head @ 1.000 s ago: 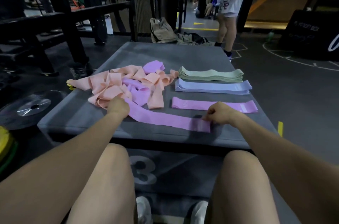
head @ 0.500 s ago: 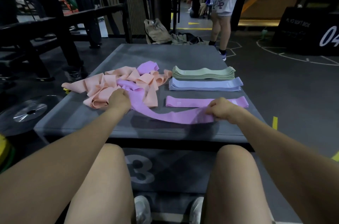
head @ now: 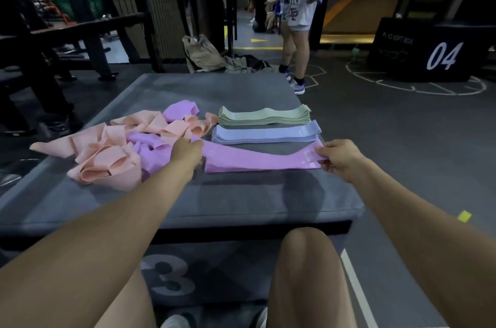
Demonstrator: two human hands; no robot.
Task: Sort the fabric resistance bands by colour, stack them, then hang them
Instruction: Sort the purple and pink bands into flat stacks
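With my left hand (head: 186, 152) and right hand (head: 339, 157) each pinching an end of the purple band (head: 257, 160) over its stack on the box (head: 241, 201), I judge uneven release could lay it skewed.

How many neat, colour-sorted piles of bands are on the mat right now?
3. The green stack lies farthest, the blue stack just nearer, and the purple pile nearest, its top band held by both hands. The unsorted heap on the left isn't counted.
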